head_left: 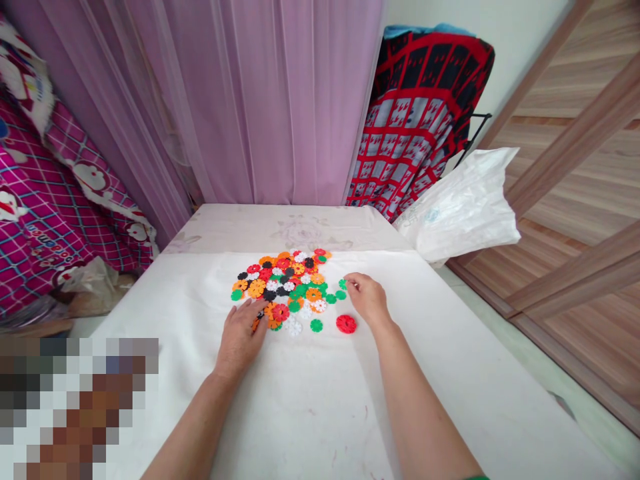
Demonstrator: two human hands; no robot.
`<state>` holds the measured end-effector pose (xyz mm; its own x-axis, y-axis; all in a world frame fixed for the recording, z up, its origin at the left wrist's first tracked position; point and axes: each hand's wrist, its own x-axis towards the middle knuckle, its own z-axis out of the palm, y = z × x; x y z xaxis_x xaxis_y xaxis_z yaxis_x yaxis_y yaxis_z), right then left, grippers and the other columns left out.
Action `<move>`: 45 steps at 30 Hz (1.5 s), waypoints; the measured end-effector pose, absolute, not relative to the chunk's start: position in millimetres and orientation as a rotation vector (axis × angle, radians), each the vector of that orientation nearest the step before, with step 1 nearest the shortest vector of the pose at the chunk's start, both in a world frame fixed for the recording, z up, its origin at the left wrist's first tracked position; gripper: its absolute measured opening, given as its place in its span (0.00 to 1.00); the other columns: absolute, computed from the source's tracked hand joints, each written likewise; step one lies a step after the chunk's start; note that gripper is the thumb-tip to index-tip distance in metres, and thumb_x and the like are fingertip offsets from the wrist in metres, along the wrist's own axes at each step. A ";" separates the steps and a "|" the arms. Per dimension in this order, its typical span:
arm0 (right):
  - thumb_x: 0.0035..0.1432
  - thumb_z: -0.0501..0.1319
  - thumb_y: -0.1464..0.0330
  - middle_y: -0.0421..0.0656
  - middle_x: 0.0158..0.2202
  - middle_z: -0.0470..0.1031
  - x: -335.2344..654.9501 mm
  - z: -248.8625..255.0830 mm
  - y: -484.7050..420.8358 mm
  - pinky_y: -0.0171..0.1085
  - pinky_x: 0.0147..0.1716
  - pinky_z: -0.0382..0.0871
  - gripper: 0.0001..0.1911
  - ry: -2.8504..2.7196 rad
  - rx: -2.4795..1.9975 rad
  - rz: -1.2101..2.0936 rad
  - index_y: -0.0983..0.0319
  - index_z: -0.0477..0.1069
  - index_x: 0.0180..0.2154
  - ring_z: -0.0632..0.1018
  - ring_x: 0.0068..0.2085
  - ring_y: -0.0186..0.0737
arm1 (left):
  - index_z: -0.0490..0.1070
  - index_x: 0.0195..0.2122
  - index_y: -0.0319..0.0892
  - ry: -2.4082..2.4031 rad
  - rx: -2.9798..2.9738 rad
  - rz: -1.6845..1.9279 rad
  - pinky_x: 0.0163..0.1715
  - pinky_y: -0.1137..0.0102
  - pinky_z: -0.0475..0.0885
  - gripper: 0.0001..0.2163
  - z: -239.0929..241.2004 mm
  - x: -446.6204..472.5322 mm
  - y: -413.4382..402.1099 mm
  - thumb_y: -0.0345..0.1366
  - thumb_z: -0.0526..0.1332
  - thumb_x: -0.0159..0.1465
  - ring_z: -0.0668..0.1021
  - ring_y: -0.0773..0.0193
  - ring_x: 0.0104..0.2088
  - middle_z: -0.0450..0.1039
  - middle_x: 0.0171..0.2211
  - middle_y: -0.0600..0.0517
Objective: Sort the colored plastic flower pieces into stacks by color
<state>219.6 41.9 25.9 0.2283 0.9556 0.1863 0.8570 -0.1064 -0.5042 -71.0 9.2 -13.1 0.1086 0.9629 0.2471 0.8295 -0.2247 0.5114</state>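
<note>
A loose heap of notched, flower-shaped plastic discs [299,269] in red, orange, green, white and black lies on the white cloth. My left hand [243,333] rests at the heap's near left edge, fingers apart, its fingertips by some orange discs [271,311]. Right of the heap, my right hand [369,298] is closed in a pinch at the edge of a green disc [343,284]. Below that hand sits a thick red disc pile [346,324], apparently several stacked together. A single green disc [317,325] lies to its left, near a white disc [295,325].
The discs are on a table covered with white cloth [300,413], with a flowered strip [300,227] at the far end. A white plastic bag [465,207] stands at the right edge. Behind are a purple curtain [280,100] and a red patterned cloth [410,133].
</note>
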 end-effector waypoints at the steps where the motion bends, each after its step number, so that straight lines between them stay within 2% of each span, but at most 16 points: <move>1: 0.59 0.56 0.70 0.40 0.42 0.80 225.4 26.3 42.9 0.34 0.39 0.66 0.12 -1.614 -2.037 0.255 0.56 0.76 0.41 0.78 0.38 0.37 | 0.73 0.52 0.47 1.778 2.145 0.790 0.62 0.48 0.58 0.18 -13.7 -71.2 9.5 0.40 0.51 0.64 0.70 0.51 0.61 0.75 0.54 0.48; 6: 0.59 0.56 0.71 0.38 0.36 0.81 231.0 25.7 48.5 0.32 0.34 0.64 0.10 -1.640 -2.138 0.363 0.57 0.76 0.37 0.78 0.36 0.35 | 0.73 0.52 0.47 1.775 2.152 0.801 0.62 0.48 0.58 0.18 -17.0 -72.9 11.1 0.40 0.51 0.65 0.69 0.52 0.61 0.75 0.54 0.49; 10: 0.59 0.55 0.72 0.38 0.37 0.81 224.7 22.4 51.8 0.31 0.36 0.65 0.11 -1.772 -2.146 0.418 0.57 0.76 0.37 0.78 0.37 0.34 | 0.73 0.52 0.48 1.779 2.139 0.801 0.62 0.49 0.59 0.18 -18.2 -73.4 11.2 0.41 0.51 0.65 0.69 0.52 0.61 0.75 0.54 0.49; 13: 0.60 0.55 0.73 0.40 0.40 0.81 223.9 20.9 51.7 0.32 0.40 0.65 0.13 -1.849 -2.197 0.335 0.57 0.77 0.39 0.78 0.42 0.36 | 0.73 0.52 0.48 1.777 2.147 0.811 0.62 0.49 0.59 0.17 -19.0 -73.3 11.2 0.41 0.51 0.65 0.70 0.52 0.61 0.76 0.54 0.50; 17: 0.60 0.56 0.72 0.43 0.50 0.76 224.3 26.1 47.6 0.35 0.45 0.65 0.16 -2.000 -2.170 0.259 0.56 0.75 0.47 0.76 0.48 0.39 | 0.73 0.52 0.49 1.783 2.149 0.807 0.62 0.50 0.59 0.17 -19.4 -73.6 11.1 0.41 0.52 0.65 0.70 0.52 0.61 0.76 0.54 0.50; 20: 0.58 0.58 0.70 0.43 0.52 0.76 222.1 32.3 44.7 0.37 0.47 0.65 0.19 -2.151 -2.136 0.295 0.54 0.73 0.51 0.73 0.52 0.43 | 0.72 0.52 0.48 1.779 2.148 0.787 0.62 0.49 0.59 0.18 -18.7 -73.9 10.6 0.41 0.52 0.65 0.69 0.52 0.61 0.75 0.54 0.49; 31: 0.60 0.56 0.69 0.45 0.43 0.77 217.9 30.6 50.2 0.35 0.40 0.64 0.13 -2.245 -2.148 0.209 0.58 0.79 0.39 0.77 0.43 0.41 | 0.73 0.52 0.48 1.783 2.123 0.781 0.63 0.48 0.58 0.17 -12.6 -70.9 8.4 0.40 0.51 0.65 0.69 0.52 0.61 0.75 0.54 0.50; 36: 0.58 0.58 0.70 0.45 0.44 0.76 216.7 26.9 51.9 0.34 0.41 0.64 0.14 -2.213 -2.126 0.235 0.59 0.77 0.44 0.77 0.44 0.40 | 0.73 0.52 0.48 1.777 2.138 0.789 0.62 0.48 0.58 0.18 -13.7 -71.2 8.7 0.40 0.51 0.65 0.70 0.52 0.61 0.75 0.54 0.49; 41: 0.59 0.56 0.71 0.46 0.45 0.75 213.9 25.7 52.9 0.34 0.43 0.64 0.15 -2.185 -2.138 0.240 0.60 0.77 0.45 0.76 0.45 0.40 | 0.74 0.51 0.49 1.783 2.132 0.806 0.62 0.49 0.59 0.17 -15.2 -71.5 9.3 0.39 0.53 0.64 0.70 0.53 0.61 0.75 0.54 0.50; 45: 0.59 0.57 0.72 0.46 0.48 0.75 213.6 32.7 49.3 0.35 0.46 0.64 0.16 -2.173 -2.111 0.223 0.59 0.76 0.48 0.74 0.48 0.41 | 0.74 0.51 0.49 1.774 2.137 0.807 0.62 0.49 0.59 0.17 -14.2 -71.5 9.2 0.40 0.53 0.64 0.70 0.53 0.60 0.75 0.54 0.50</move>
<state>213.6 49.3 32.7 -0.0314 0.9991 -0.0276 0.9838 0.0260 -0.1772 -71.5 9.2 -14.2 0.1057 0.9613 0.2543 0.8237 -0.2279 0.5192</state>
